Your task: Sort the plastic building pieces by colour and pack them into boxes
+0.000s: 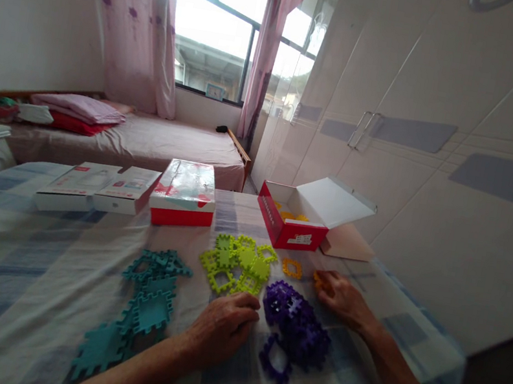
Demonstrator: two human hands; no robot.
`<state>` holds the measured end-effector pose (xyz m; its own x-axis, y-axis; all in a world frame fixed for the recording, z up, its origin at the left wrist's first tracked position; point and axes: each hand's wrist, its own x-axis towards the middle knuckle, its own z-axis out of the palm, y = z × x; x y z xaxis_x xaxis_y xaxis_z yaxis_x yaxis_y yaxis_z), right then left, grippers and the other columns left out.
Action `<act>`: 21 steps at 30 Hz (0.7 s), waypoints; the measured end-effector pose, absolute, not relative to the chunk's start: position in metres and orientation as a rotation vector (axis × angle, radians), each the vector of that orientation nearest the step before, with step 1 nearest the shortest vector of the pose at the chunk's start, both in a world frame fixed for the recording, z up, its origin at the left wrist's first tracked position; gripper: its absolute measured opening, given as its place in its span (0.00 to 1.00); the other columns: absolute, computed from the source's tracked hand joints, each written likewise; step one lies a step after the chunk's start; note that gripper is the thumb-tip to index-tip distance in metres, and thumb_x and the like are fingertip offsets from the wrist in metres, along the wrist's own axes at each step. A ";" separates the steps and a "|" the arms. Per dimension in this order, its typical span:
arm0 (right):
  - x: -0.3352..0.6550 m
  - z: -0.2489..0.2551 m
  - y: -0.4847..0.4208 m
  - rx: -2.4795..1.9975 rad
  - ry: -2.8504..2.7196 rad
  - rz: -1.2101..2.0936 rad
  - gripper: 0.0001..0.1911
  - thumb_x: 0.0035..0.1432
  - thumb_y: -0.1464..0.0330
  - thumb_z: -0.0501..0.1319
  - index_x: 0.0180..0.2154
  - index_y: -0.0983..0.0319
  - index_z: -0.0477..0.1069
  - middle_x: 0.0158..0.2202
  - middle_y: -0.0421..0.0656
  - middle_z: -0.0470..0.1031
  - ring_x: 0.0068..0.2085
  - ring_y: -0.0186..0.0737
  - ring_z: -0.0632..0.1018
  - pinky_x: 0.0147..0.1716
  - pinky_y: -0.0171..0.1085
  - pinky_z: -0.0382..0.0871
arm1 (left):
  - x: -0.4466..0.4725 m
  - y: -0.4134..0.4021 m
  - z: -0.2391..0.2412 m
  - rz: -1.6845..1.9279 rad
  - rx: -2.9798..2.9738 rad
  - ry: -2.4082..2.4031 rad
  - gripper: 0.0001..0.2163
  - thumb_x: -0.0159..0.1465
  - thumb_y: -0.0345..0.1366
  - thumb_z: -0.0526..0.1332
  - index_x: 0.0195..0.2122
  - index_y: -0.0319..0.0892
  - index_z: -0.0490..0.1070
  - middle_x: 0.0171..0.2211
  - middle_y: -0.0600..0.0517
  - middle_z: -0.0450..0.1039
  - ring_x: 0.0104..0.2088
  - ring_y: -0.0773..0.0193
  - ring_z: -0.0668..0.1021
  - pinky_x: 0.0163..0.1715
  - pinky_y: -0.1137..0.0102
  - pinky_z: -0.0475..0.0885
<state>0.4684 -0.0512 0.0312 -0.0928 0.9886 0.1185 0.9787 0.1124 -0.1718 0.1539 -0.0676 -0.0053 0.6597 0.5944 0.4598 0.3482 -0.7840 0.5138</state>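
Head view: our right hand (341, 299) on an orange piece (317, 279)

We look down on a table spread with a checked cloth (46, 275). Our right hand is at the right, its fingers bent over the orange piece, which shows at the fingertips and touches them. The fingers hide most of it, so we cannot tell whether it is gripped or only touched. Just to its left lies a second orange piece (286, 266), a small open frame, flat on the cloth.

Our left hand (225, 326) is near the middle of the table, palm down and partly open, the fingers loosely bent. We see nothing in its hold. It sits between the yellow-green heap (245, 259) on its far side and the purple heap (297, 327) to its right, where one purple frame (273, 376) lies at the near edge. Left of both hands, teal pieces (152, 311) run from far to near in an overlapping string.

Beyond the right hand stands a red box (300, 239), its white lid (333, 202) raised toward the right, with more orange pieces (288, 215) inside. Farther left we have a closed red-and-white box (185, 193) and two low white boxes (84, 179) side by side. Past the table are a bed (171, 138), a window (215, 28) and, at the right, a tall wardrobe (403, 79).
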 end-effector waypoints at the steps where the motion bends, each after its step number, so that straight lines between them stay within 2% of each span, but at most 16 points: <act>1: 0.469 0.028 -0.051 -1.980 -2.153 -0.011 0.23 0.57 0.66 0.48 0.51 0.65 0.67 0.49 0.52 0.72 0.48 0.46 0.73 0.49 0.42 0.64 | 0.154 -0.068 -0.006 0.887 2.493 0.740 0.12 0.61 0.26 0.51 0.36 0.43 0.73 0.44 0.51 0.73 0.43 0.65 0.75 0.46 0.72 0.68; 3: 0.473 0.022 -0.050 -2.014 -2.067 -0.132 0.22 0.60 0.66 0.43 0.50 0.65 0.67 0.48 0.53 0.73 0.47 0.46 0.74 0.47 0.43 0.65 | 0.154 -0.068 -0.005 0.886 2.493 0.727 0.12 0.61 0.26 0.51 0.36 0.43 0.73 0.44 0.51 0.73 0.43 0.65 0.75 0.46 0.72 0.68; 6: 0.480 0.020 -0.042 -2.063 -1.907 -0.159 0.23 0.61 0.60 0.43 0.45 0.65 0.68 0.41 0.55 0.76 0.40 0.49 0.77 0.41 0.44 0.68 | 0.153 -0.069 -0.004 0.895 2.493 0.714 0.12 0.61 0.26 0.51 0.36 0.43 0.74 0.43 0.51 0.73 0.42 0.65 0.75 0.46 0.71 0.69; 8: 0.478 0.024 -0.034 -2.023 -1.774 -0.072 0.22 0.59 0.56 0.46 0.42 0.64 0.69 0.36 0.52 0.77 0.36 0.49 0.77 0.37 0.43 0.69 | 0.153 -0.069 -0.002 0.897 2.492 0.722 0.12 0.61 0.27 0.51 0.36 0.43 0.74 0.43 0.50 0.73 0.42 0.65 0.75 0.45 0.71 0.69; 11: 0.461 0.032 -0.020 -1.796 -1.628 0.278 0.22 0.57 0.53 0.49 0.39 0.62 0.69 0.35 0.47 0.77 0.35 0.44 0.77 0.35 0.39 0.70 | 0.153 -0.070 -0.002 0.879 2.493 0.727 0.12 0.61 0.27 0.51 0.35 0.42 0.74 0.43 0.50 0.73 0.42 0.65 0.75 0.45 0.72 0.69; 14: 0.436 0.034 -0.008 -1.651 -1.709 0.572 0.22 0.55 0.52 0.51 0.39 0.62 0.69 0.35 0.45 0.77 0.37 0.43 0.77 0.36 0.39 0.70 | 0.153 -0.070 -0.002 0.874 2.494 0.739 0.12 0.61 0.26 0.51 0.36 0.43 0.74 0.43 0.50 0.73 0.42 0.65 0.75 0.45 0.71 0.69; 18: 0.418 0.028 0.000 -1.733 -1.789 0.515 0.19 0.48 0.54 0.59 0.35 0.61 0.71 0.35 0.46 0.76 0.38 0.46 0.76 0.41 0.42 0.68 | 0.152 -0.070 -0.002 0.871 2.493 0.743 0.12 0.60 0.25 0.52 0.35 0.42 0.74 0.43 0.51 0.73 0.42 0.65 0.75 0.45 0.71 0.69; 21: 0.418 0.025 -0.001 -1.729 -1.797 0.429 0.18 0.47 0.55 0.59 0.36 0.61 0.70 0.38 0.47 0.75 0.42 0.48 0.75 0.44 0.44 0.67 | 0.152 -0.070 -0.002 0.870 2.493 0.736 0.11 0.60 0.25 0.52 0.35 0.42 0.74 0.43 0.51 0.73 0.42 0.65 0.75 0.45 0.72 0.69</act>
